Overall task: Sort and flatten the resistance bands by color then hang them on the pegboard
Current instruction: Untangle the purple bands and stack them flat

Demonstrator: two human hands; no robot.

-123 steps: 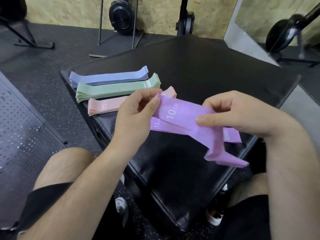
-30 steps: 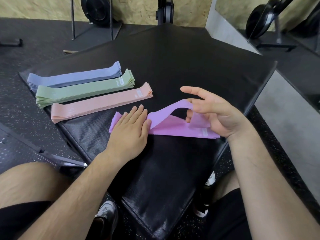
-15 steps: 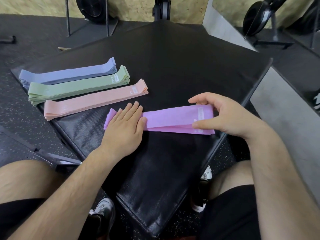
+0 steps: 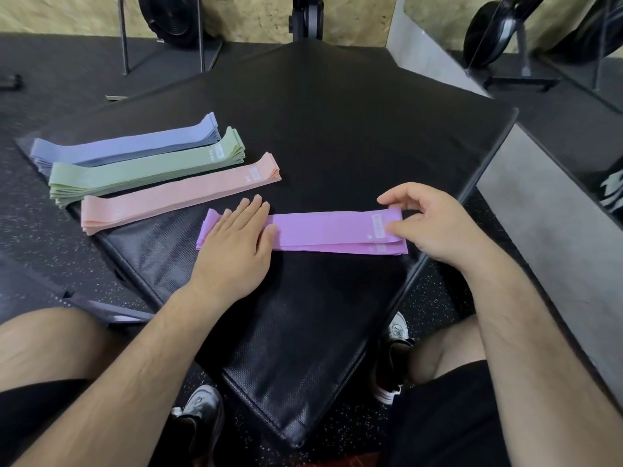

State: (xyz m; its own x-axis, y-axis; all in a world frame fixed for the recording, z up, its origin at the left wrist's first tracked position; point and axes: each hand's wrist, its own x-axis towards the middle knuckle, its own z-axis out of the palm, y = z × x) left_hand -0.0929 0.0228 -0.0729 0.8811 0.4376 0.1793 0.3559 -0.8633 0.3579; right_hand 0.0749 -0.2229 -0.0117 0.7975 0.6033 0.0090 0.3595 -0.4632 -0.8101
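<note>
Purple resistance bands [image 4: 323,232] lie flat in a small stack on the black padded mat [image 4: 337,136]. My left hand [image 4: 236,246] presses palm-down on their left end, fingers spread. My right hand [image 4: 428,225] pinches their right end between thumb and fingers. Further left, three flat stacks lie side by side: blue bands [image 4: 128,146], green bands [image 4: 145,168] and pink bands [image 4: 178,195].
A perforated pegboard panel [image 4: 111,313] lies on the speckled floor by my left knee. Weight plates on metal stands [image 4: 168,15] are at the back wall. A grey ledge [image 4: 539,230] runs along the right. My knees and shoes are below the mat's near corner.
The purple band was held up in both hands, then laid on the mat. Its raised loop has been flattened, and my right hand has slid out to the right end.
</note>
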